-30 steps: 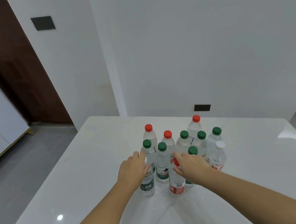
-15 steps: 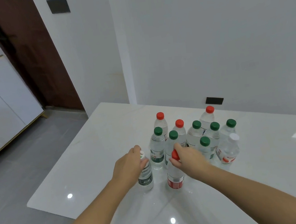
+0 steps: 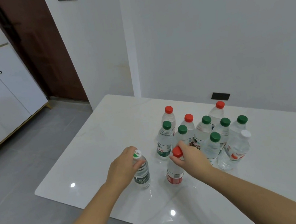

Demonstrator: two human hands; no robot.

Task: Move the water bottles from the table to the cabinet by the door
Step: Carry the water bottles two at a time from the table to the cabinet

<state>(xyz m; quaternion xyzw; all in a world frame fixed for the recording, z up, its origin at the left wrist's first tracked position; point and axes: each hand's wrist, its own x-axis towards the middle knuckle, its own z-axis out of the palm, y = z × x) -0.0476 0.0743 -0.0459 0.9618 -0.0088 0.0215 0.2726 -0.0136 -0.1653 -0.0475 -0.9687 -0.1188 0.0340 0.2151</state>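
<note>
Several clear water bottles point(image 3: 203, 135) with red, green and white caps stand clustered on the white table point(image 3: 94, 143). My left hand point(image 3: 124, 168) grips the neck of a bottle with a dark green label point(image 3: 143, 176) at the front left of the cluster. My right hand point(image 3: 190, 156) is closed around the neck of a red-capped, red-labelled bottle point(image 3: 175, 175) just to its right. Both bottles stand upright at table level. The white cabinet point(image 3: 0, 95) stands at the far left, beside a dark brown door point(image 3: 37, 47).
Grey tiled floor point(image 3: 23, 168) lies between the table's left edge and the cabinet. A white wall corner point(image 3: 105, 51) stands behind the table. A black wall socket point(image 3: 220, 96) sits low behind the bottles.
Both hands have closed around the two front bottles' necks. My view has turned left, bringing the cabinet and door further into sight.
</note>
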